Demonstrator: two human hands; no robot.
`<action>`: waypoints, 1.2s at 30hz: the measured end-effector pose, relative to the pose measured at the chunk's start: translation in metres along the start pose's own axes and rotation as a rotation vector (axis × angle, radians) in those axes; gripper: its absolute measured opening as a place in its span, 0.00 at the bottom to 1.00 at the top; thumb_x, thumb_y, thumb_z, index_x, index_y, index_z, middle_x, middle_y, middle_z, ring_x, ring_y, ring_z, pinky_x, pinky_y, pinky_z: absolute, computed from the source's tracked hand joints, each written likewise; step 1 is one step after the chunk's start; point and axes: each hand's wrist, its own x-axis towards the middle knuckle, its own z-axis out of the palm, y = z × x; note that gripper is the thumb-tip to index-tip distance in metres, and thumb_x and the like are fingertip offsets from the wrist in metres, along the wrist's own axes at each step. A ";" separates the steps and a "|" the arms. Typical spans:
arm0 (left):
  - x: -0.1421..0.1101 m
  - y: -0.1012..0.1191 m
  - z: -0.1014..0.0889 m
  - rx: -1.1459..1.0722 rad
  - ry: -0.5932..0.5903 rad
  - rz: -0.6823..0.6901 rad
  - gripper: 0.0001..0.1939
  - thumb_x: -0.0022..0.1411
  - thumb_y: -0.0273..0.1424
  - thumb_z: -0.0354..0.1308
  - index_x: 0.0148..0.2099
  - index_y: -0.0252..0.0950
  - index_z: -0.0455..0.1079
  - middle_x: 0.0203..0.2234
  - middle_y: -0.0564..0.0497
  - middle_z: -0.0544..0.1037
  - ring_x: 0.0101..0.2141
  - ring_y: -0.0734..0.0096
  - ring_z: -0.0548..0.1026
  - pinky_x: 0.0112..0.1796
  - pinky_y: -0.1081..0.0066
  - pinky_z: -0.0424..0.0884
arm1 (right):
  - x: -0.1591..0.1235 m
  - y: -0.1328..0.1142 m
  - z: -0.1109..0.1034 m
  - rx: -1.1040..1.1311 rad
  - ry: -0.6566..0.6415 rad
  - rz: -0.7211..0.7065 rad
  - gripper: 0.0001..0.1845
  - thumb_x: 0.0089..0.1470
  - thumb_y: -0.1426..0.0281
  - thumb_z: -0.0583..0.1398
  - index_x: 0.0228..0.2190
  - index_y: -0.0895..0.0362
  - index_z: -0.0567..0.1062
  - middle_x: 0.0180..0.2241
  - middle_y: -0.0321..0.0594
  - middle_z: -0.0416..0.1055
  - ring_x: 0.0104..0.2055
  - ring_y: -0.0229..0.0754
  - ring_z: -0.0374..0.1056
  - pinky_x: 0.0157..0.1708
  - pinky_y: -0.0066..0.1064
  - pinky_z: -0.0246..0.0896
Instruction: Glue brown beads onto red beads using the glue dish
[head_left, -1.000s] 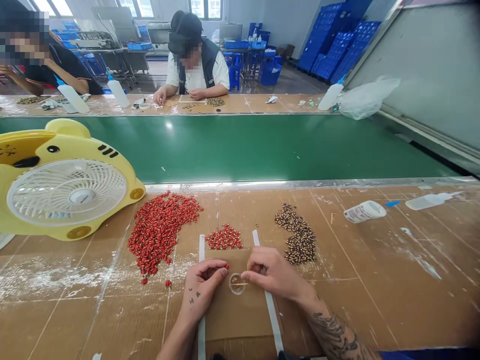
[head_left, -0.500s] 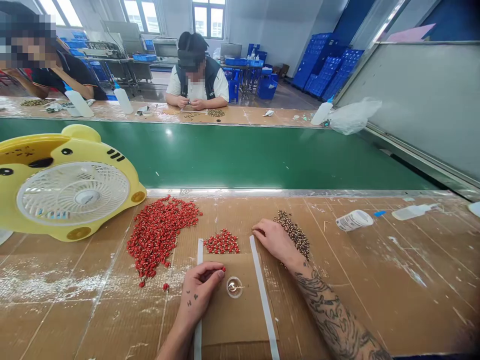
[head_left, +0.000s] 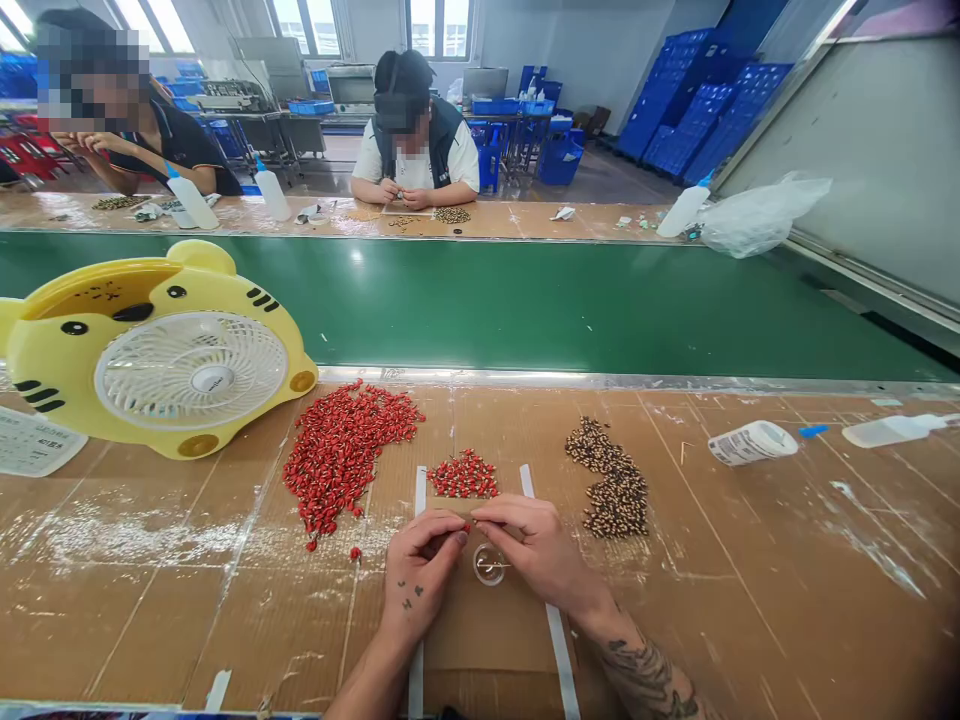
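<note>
Head view, looking down at a table (head_left: 150,620) covered in scuffed cardboard. The left hand (head_left: 420,570) and right hand (head_left: 536,550) meet at the top edge of a cardboard sheet (head_left: 480,640). Each grip is pressed together, with the fingertips of both hands touching. Whatever they pinch is too small or too hidden to tell.

Just below the fingertips, a small clear dish (head_left: 489,565) sits on the sheet, with a thin bright sliver inside it. White strips (head_left: 418,490) run along both sides of the sheet. Just past the hands, between the strips, lies a small heap of red beads (head_left: 463,475). A larger red heap (head_left: 345,455) lies left of the left strip, with a few strays near its lower edge, and speckled brown beads (head_left: 611,480) lie right of the right strip.

Further left stands a yellow tiger-shaped fan (head_left: 161,350). To the right, a white bottle (head_left: 752,442) and a squeeze bottle (head_left: 892,430) lie on their sides.

Beyond a green conveyor belt (head_left: 480,300), a co-worker (head_left: 415,125) sits at a far table (head_left: 510,225), hands together over small beads. Another co-worker (head_left: 180,150) sits further left. Blue crates (head_left: 705,110) are stacked behind them.
</note>
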 end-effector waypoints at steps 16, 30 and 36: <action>-0.003 -0.004 0.001 0.101 -0.004 0.236 0.06 0.61 0.23 0.60 0.38 0.39 0.77 0.32 0.50 0.81 0.33 0.70 0.79 0.35 0.73 0.75 | 0.003 -0.010 0.003 0.053 -0.078 0.039 0.08 0.59 0.73 0.61 0.37 0.53 0.82 0.35 0.38 0.79 0.37 0.40 0.73 0.40 0.31 0.66; -0.007 -0.004 -0.003 0.205 0.014 0.442 0.13 0.59 0.16 0.60 0.40 0.40 0.75 0.34 0.50 0.81 0.35 0.70 0.80 0.37 0.72 0.75 | -0.003 -0.001 0.007 0.247 -0.056 0.231 0.07 0.55 0.68 0.63 0.34 0.56 0.83 0.33 0.42 0.79 0.34 0.42 0.73 0.35 0.30 0.67; -0.008 -0.005 -0.003 0.141 0.013 0.424 0.13 0.58 0.16 0.60 0.40 0.40 0.76 0.34 0.50 0.82 0.35 0.69 0.80 0.38 0.70 0.76 | -0.003 -0.001 0.008 0.206 -0.041 0.149 0.08 0.57 0.67 0.63 0.33 0.56 0.82 0.32 0.41 0.79 0.34 0.41 0.73 0.36 0.30 0.66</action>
